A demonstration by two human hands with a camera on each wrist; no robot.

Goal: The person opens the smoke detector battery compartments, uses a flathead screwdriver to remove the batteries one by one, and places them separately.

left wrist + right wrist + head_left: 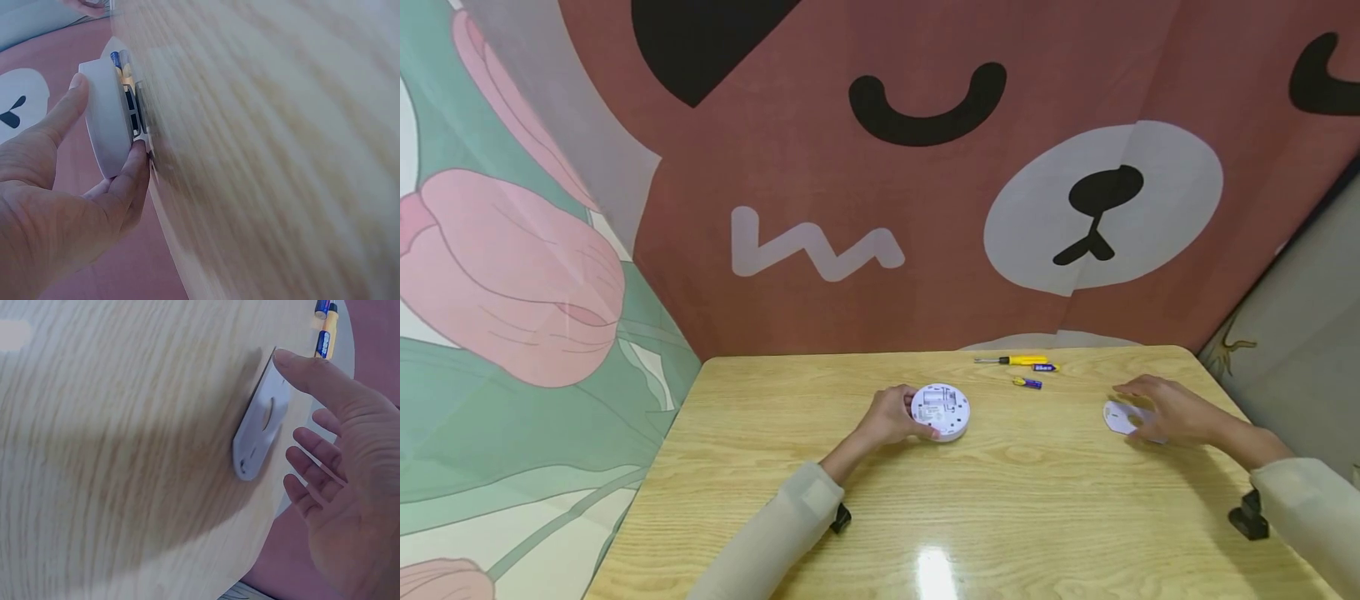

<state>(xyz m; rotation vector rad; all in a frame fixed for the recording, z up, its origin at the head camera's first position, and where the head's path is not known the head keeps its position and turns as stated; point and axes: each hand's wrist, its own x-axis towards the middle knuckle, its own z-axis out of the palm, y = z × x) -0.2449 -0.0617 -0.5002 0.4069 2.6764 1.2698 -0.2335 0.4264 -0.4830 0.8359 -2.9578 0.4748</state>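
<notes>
My left hand (891, 415) grips a round white smoke detector (942, 417) by its left edge, thumb on the near side and fingers on the far side. Its back faces up, showing a battery compartment with no cover or batteries. Over at the right, a flat white mounting plate (253, 437) with a hole in its middle lies on the table. My right hand (1180, 410) is spread over the plate. In the right wrist view the thumb tip is right at one end of it, while the loosely bent fingers stand apart from it.
Near the back edge of the wooden table (1000, 500) lies a yellow-handled screwdriver (1026, 361). Two small blue-and-yellow batteries (1028, 384) lie in front of it. A curtain with a printed bear face (925, 192) hangs right behind the table.
</notes>
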